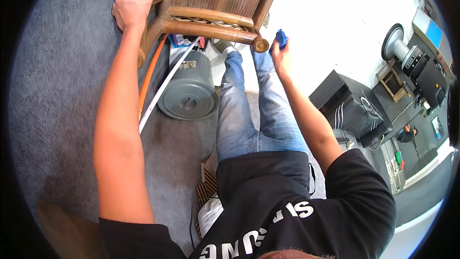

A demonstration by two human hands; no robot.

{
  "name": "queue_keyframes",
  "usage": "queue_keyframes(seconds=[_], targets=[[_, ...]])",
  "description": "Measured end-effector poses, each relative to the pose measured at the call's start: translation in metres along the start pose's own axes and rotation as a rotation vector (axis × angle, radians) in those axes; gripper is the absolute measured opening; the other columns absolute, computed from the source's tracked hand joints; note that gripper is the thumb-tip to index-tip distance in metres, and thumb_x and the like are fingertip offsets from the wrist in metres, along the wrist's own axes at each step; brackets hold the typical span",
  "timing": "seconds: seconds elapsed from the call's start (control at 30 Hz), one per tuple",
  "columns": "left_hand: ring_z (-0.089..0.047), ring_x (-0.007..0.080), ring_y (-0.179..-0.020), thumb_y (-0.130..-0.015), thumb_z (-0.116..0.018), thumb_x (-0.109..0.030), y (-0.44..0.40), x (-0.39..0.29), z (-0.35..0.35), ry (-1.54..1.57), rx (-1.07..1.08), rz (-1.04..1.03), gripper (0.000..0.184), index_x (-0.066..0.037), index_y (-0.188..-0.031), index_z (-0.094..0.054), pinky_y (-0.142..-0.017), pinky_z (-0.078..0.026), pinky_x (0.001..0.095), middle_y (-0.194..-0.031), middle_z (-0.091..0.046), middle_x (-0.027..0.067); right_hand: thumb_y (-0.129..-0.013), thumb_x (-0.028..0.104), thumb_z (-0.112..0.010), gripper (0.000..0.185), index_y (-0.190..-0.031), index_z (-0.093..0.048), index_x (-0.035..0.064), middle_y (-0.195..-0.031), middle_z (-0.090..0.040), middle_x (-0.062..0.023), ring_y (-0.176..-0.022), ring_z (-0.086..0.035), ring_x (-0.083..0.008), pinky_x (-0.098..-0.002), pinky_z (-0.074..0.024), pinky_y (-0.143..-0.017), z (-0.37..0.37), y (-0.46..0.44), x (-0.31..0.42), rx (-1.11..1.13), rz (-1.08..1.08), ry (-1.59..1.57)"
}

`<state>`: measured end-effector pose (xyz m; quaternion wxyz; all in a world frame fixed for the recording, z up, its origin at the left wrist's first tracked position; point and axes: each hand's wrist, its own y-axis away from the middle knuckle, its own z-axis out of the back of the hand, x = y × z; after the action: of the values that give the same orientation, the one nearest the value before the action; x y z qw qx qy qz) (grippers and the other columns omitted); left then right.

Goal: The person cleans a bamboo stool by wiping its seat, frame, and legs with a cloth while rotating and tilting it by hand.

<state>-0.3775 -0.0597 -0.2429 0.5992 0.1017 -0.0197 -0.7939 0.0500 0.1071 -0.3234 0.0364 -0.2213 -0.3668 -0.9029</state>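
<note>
At the top left, my left hand (130, 5) is wrapped round a thick bamboo post of a brown bamboo chair (211, 29). The chair is tilted, with its slatted panel facing me and its lower rails nearest my legs. My right hand (282, 60) is closed on a small blue item (281, 38), perhaps a folded cloth, just right of the chair's rounded rail end. A narrow gap separates it from the bamboo.
A grey lidded bin (188, 100) stands below the chair, beside an orange pole (151, 72) and a white pole (167, 84). To the right are a black box-like item (357, 108), a wooden frame (391, 84) and a round-headed device (395, 43). A small figure appears farther right.
</note>
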Motion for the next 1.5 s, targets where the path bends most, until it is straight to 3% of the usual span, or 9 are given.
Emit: queue_keyframes(seconds=[0.07, 0.3, 0.43, 0.57, 0.73, 0.9, 1.1, 1.27, 1.5], targets=[[-0.07, 0.0478, -0.095, -0.086, -0.057, -0.076, 0.0, -0.002, 0.001, -0.004, 0.007, 0.011, 0.081, -0.006, -0.125, -0.052, -0.085, -0.055, 0.0537, -0.098, -0.073, 0.0286, -0.098, 0.045, -0.058, 0.056, -0.138, -0.055, 0.0053, -0.111, -0.067, -0.0259, -0.102, -0.067, -0.0373, -0.0479, -0.051, -0.09, -0.011, -0.031, -0.008, -0.143, 0.185, 0.119], [-0.07, 0.0479, -0.095, -0.085, -0.057, -0.077, 0.003, -0.001, -0.001, 0.008, -0.029, -0.017, 0.081, -0.006, -0.125, -0.053, -0.085, -0.055, 0.0532, -0.097, -0.073, 0.027, -0.092, 0.024, -0.065, 0.026, -0.108, -0.072, 0.0046, -0.089, -0.071, -0.0247, -0.087, -0.071, -0.0384, -0.0469, -0.055, -0.081, -0.075, -0.116, -0.042, 0.475, 0.369, 0.329], [-0.071, 0.0469, -0.095, -0.085, -0.058, -0.076, 0.0, -0.001, -0.001, 0.016, -0.05, -0.022, 0.08, -0.006, -0.124, -0.053, -0.085, -0.055, 0.0527, -0.097, -0.073, 0.0266, -0.086, 0.02, -0.067, 0.033, -0.118, -0.074, 0.0142, -0.119, -0.07, -0.0198, -0.113, -0.066, -0.0332, -0.0431, -0.0515, -0.098, -0.086, -0.13, -0.004, 0.564, 0.43, 0.739], [-0.071, 0.0466, -0.095, -0.086, -0.058, -0.075, 0.001, -0.001, -0.001, 0.007, -0.043, -0.015, 0.079, -0.006, -0.123, -0.053, -0.084, -0.055, 0.0525, -0.098, -0.073, 0.0264, -0.085, 0.023, -0.063, 0.033, -0.114, -0.074, 0.0119, -0.115, -0.069, -0.0135, -0.115, -0.064, -0.0329, -0.0441, -0.0524, -0.099, -0.126, -0.139, -0.043, 0.366, 0.582, 0.872], [-0.071, 0.0472, -0.094, -0.086, -0.058, -0.075, -0.001, 0.001, -0.002, 0.04, -0.053, -0.033, 0.078, -0.006, -0.122, -0.053, -0.084, -0.055, 0.0526, -0.098, -0.073, 0.0272, -0.086, 0.015, -0.059, 0.033, -0.115, -0.074, 0.0129, -0.115, -0.068, -0.0198, -0.11, -0.066, -0.0316, -0.0435, -0.0535, -0.096, -0.075, -0.137, 0.009, 0.831, 0.652, 0.931], [-0.07, 0.0476, -0.093, -0.087, -0.057, -0.075, 0.0, 0.003, -0.003, 0.014, -0.041, -0.033, 0.077, -0.006, -0.122, -0.053, -0.083, -0.056, 0.053, -0.098, -0.073, 0.0273, -0.099, 0.027, -0.058, 0.032, -0.125, -0.07, 0.0129, -0.076, -0.067, -0.0094, -0.059, -0.063, -0.0143, -0.0323, -0.0506, -0.048, 0.011, -0.117, 0.068, 1.012, -0.029, 0.643], [-0.071, 0.0474, -0.093, -0.087, -0.056, -0.076, 0.0, -0.001, 0.001, 0.006, -0.013, -0.009, 0.078, -0.006, -0.122, -0.053, -0.082, -0.056, 0.0533, -0.097, -0.073, 0.0262, -0.107, 0.039, -0.049, 0.044, -0.136, -0.06, 0.008, -0.112, -0.069, -0.0095, -0.089, -0.066, -0.0208, -0.0336, -0.0535, -0.077, -0.01, -0.094, -0.024, 0.668, 0.011, 0.045], [-0.071, 0.0475, -0.093, -0.087, -0.057, -0.076, 0.001, 0.0, -0.002, 0.032, -0.028, -0.016, 0.078, -0.007, -0.123, -0.053, -0.082, -0.056, 0.0524, -0.097, -0.073, 0.0265, -0.108, 0.039, -0.046, 0.045, -0.137, -0.059, 0.007, -0.116, -0.069, -0.0151, -0.102, -0.067, -0.0245, -0.0383, -0.0546, -0.084, -0.059, -0.128, -0.053, 0.571, 0.04, 0.366], [-0.071, 0.0477, -0.093, -0.087, -0.057, -0.075, 0.002, 0.0, -0.001, -0.016, -0.025, -0.031, 0.078, -0.006, -0.122, -0.054, -0.083, -0.056, 0.0524, -0.097, -0.073, 0.0265, -0.11, 0.044, -0.037, 0.046, -0.139, -0.052, 0.0114, -0.126, -0.065, -0.013, -0.106, -0.068, -0.0278, -0.0443, -0.059, -0.09, -0.069, -0.102, -0.09, 0.362, -0.595, -0.619]])
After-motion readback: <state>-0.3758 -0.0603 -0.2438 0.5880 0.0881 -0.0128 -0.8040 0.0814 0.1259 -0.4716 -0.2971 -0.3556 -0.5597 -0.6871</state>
